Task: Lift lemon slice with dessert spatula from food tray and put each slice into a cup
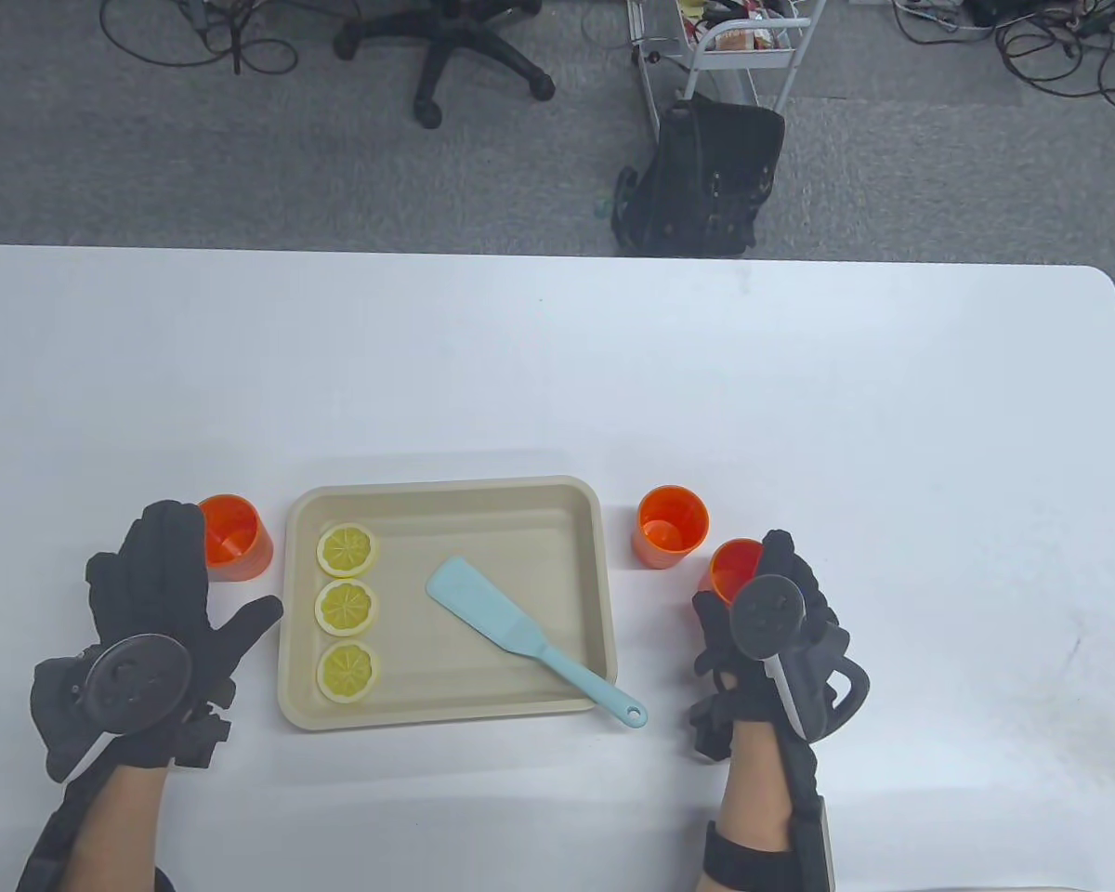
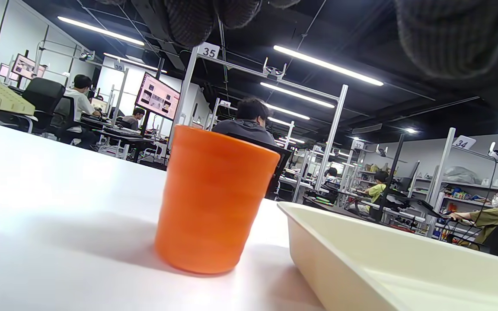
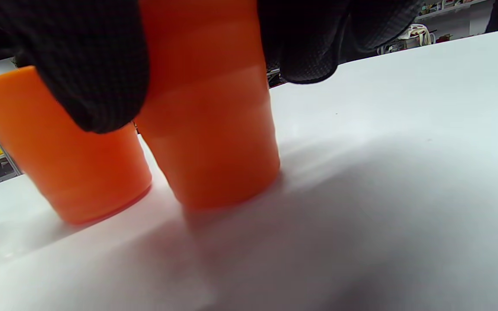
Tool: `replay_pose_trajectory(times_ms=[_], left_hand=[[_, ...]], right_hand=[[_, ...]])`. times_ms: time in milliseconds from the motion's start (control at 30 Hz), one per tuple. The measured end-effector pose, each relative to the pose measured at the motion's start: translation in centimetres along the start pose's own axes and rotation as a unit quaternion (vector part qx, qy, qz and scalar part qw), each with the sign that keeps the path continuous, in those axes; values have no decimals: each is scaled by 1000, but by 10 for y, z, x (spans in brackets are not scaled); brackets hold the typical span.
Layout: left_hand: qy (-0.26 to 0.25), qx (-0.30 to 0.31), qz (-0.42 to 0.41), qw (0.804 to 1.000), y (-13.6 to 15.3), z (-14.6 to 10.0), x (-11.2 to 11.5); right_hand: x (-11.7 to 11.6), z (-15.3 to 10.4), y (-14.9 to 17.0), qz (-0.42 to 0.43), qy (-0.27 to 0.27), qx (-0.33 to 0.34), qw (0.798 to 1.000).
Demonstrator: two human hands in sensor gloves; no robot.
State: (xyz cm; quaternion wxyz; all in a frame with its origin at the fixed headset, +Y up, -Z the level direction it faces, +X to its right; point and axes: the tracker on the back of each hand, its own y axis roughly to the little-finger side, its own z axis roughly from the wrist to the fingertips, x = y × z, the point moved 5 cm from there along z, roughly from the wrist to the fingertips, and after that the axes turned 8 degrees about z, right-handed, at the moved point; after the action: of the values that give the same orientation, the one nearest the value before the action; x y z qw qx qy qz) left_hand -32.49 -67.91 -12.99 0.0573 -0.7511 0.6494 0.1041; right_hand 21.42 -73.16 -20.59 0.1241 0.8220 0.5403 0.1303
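Gloved hands sit lowest in the table view: the left hand [image 1: 153, 641] lies flat with fingers spread, holding nothing, its fingertips beside an orange cup [image 1: 235, 537] left of the food tray [image 1: 446, 495]. To the right of the tray, the right hand [image 1: 769, 621] curls around a second cup [image 1: 734, 569], with a third cup [image 1: 672, 525] just above and left of it. All three lemon slices [image 1: 347, 606] lie in a column at the tray's left side, and the blue dessert spatula [image 1: 520, 632] rests untouched across the tray, handle over its lower right rim. By my reading nothing is moved yet; every slice remains to do.

Left wrist view: the left cup [image 2: 212, 198] stands upright at centre, close to the tray wall [image 2: 331, 259]; behind it is a workroom with desks, monitors and seated people.

Right wrist view: dark fingers [image 3: 84, 65] wrap the nearer cup [image 3: 214, 129] at upper centre, the other cup [image 3: 59, 147] just to its left on the white table [image 3: 404, 172]
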Motion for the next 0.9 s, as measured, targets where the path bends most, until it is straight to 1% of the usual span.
replay_pose_trajectory(times_ms=[67, 167, 233, 300, 367, 467, 533, 567, 767, 900], left_hand=[[-2, -6, -4, 1000, 3, 0, 0], [0, -14, -9, 1000, 7, 2, 1], [6, -26, -18, 999, 13, 4, 4], [13, -36, -23, 999, 19, 6, 7], [22, -51, -28, 998, 26, 9, 11], [38, -67, -45, 996, 32, 14, 19], [54, -76, -39, 995, 34, 17, 26], [65, -81, -29, 994, 34, 19, 31], [105, -94, 24, 990, 32, 24, 60], [97, -116, 25, 988, 31, 26, 67]], right_hand=[[3, -1, 0, -6, -9, 0, 1000], [14, -7, -4, 3, -1, 2, 1000], [27, -14, -11, 18, 26, 15, 999], [35, -20, -19, 27, 39, 33, 998], [44, -28, -28, 42, 64, 55, 996], [46, -35, -40, 55, 80, 89, 991], [44, -39, -50, 60, 79, 118, 988], [44, -43, -58, 61, 82, 140, 985], [45, -60, -83, 37, 88, 197, 976], [41, -66, -94, 32, 72, 225, 971]])
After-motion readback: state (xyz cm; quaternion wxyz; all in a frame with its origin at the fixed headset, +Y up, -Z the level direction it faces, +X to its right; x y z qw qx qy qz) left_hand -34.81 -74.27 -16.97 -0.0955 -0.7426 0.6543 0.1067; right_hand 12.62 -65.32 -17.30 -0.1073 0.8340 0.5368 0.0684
